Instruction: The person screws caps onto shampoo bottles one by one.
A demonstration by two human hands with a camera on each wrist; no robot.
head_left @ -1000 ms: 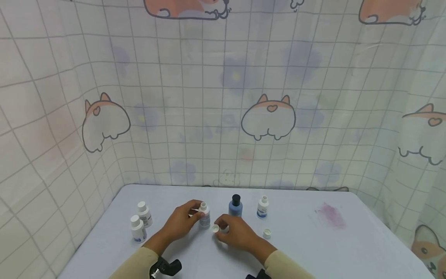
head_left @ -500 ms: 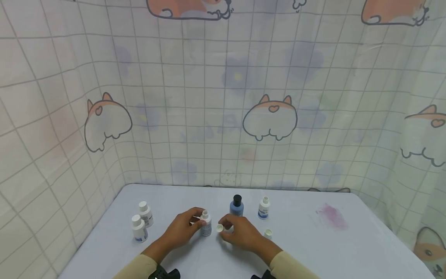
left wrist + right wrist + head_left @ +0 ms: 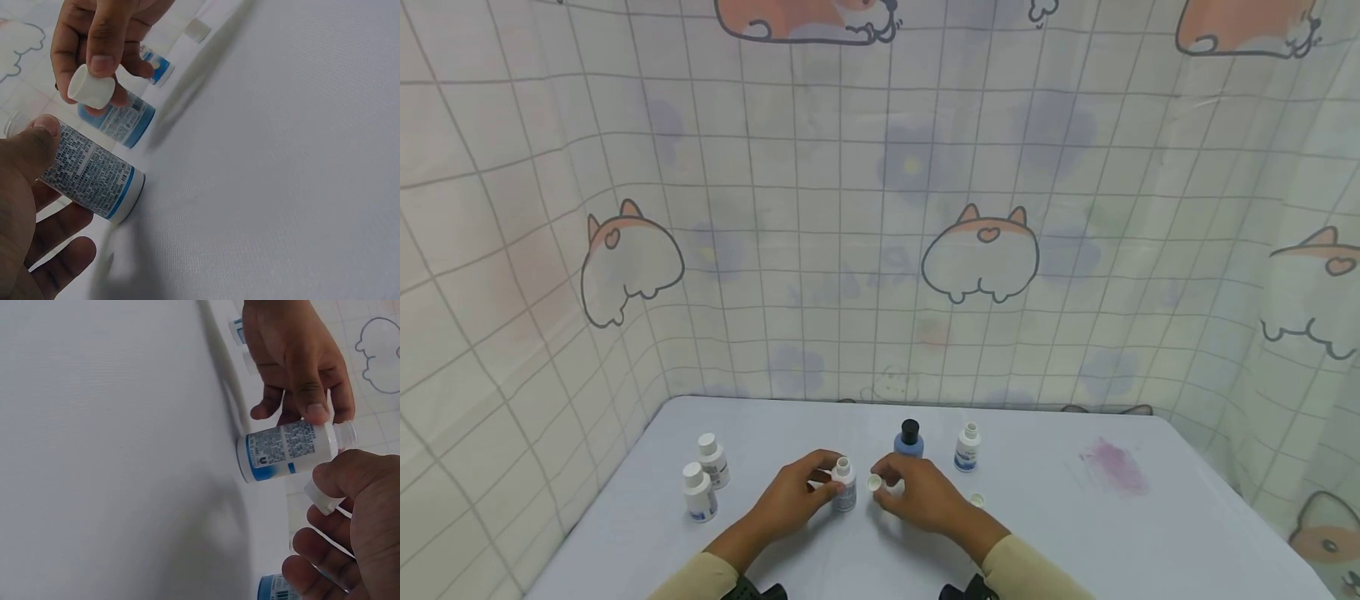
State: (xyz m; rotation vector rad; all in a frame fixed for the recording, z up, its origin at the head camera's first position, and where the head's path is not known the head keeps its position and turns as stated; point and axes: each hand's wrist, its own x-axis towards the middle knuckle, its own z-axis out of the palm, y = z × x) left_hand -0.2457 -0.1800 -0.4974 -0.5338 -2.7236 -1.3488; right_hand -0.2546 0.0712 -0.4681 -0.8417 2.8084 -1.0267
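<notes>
In the head view my left hand [image 3: 790,497] holds a white pill bottle [image 3: 846,490] with its uncapped neck pointing up. The thumb and fingers pinch it near the shoulder, and its blue-banded label shows in the left wrist view. Just to the right, my right hand [image 3: 928,497] pinches a white screw cap [image 3: 875,482] between thumb and fingers. The cap is tipped so its hollow underside shows, and a small gap separates it from the bottle. Up close in the right wrist view, the cap [image 3: 322,497] is near the bottle's neck.
A blue bottle [image 3: 909,442] with a black top stands behind my right hand. Further right are an uncapped white bottle [image 3: 967,448] and a loose white cap [image 3: 977,500]. Two capped white bottles [image 3: 701,493] stand at the left of the white table [image 3: 1075,542]. A pink stain marks its right side.
My left hand has brought the bottle slightly nearer to me. The right hand, with the cap, has moved a little to the right and away from me.
</notes>
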